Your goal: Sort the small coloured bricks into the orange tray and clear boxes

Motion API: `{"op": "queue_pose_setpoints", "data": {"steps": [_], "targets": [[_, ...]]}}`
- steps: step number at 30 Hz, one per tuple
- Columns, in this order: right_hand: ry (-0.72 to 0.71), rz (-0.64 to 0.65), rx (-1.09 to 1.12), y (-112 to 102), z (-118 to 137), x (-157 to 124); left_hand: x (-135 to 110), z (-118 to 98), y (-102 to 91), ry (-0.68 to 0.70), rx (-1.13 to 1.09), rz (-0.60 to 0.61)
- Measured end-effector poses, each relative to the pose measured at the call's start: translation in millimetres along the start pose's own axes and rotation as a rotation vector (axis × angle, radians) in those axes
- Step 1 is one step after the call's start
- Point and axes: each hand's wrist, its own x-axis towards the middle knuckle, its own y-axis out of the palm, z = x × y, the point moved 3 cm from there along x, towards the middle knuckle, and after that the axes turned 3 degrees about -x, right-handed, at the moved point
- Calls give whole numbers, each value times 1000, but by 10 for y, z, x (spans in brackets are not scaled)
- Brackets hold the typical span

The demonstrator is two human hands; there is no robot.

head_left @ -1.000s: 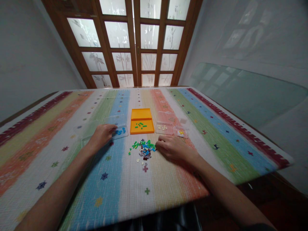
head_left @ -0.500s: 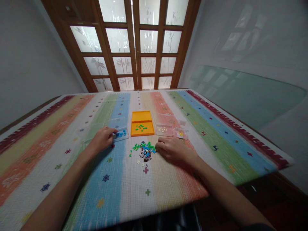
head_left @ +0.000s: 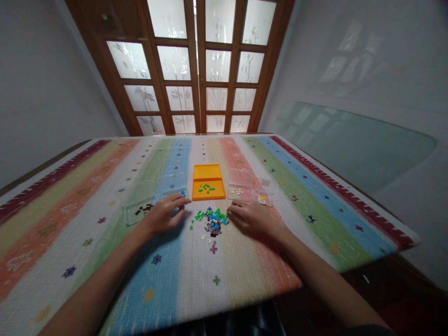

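Note:
A mixed pile of small building bricks (head_left: 215,222), mostly green, blue and dark brown, lies on the tablecloth between my hands. To its left, my left hand (head_left: 168,214) hovers with fingers stretched and thumb apart, nothing seen in it. It partly covers a clear box with blue bricks (head_left: 183,193). My right hand (head_left: 249,217) rests at the pile's right edge, fingers curled together; whatever they pinch is hidden. Behind the pile stands an open orange case (head_left: 209,198) with several green bricks (head_left: 206,188) inside.
Left of my left hand is a clear box (head_left: 130,217) with dark brown bricks (head_left: 144,208). Beyond my right hand sit a clear box with cream bricks (head_left: 237,191) and a smaller one with yellow pieces (head_left: 262,198). A striped tablecloth (head_left: 196,280) covers the table.
My left hand has moved from the blue-brick box rightward and nearer, toward the pile, and its fingers have opened. The brown bricks have come into view. My right hand stays by the pile.

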Motion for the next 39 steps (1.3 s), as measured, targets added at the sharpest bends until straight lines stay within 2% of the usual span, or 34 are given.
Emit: {"op": "queue_pose_setpoints", "data": {"steps": [4, 11, 16, 27, 39], "targets": [[10, -41, 24, 37, -41, -8, 32, -114, 185, -6, -84, 119], [35, -104, 85, 72, -102, -26, 50, -74, 361, -46, -174, 182], [31, -74, 83, 88, -124, -24, 72, -20, 439, -59, -192, 181], [32, -81, 95, 62, -100, -47, 110, -5, 469, -99, -212, 173], [11, -87, 40, 39, -56, -44, 99, -36, 443, -78, -233, 191]]}}
